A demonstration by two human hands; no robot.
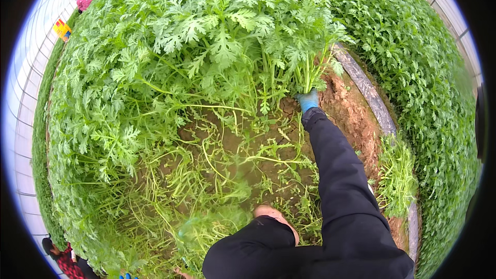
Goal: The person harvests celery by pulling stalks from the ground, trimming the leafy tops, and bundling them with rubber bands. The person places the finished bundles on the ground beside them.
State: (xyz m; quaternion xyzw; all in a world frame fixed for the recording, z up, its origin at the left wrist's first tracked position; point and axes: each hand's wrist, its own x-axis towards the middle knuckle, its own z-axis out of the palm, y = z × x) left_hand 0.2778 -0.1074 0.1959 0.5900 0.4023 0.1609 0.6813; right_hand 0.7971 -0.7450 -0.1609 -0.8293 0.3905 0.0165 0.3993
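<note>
My right hand [308,100], in a light blue glove, grips a bunch of upright leafy stems [307,71] low down, close to the soil. Its fingers are mostly hidden behind the back of the hand and the stems. The stems carry lobed green leaves, like chrysanthemum greens, and stand at the edge of the dense crop [221,27]. Blue gloved fingertips [128,276], apparently those of my left hand, just show at the bottom edge; whether they hold anything is out of sight. Loose stems and leaves [209,162] litter the brown soil before me.
At right, a pile of greens [397,176] lies by a dark plastic strip [366,81]; another crop bed [438,97] stands beyond. My bent leg [252,248] is below. People in a red checked top [69,263] and a pink top [84,0] are at left, near a yellow-red object [62,30].
</note>
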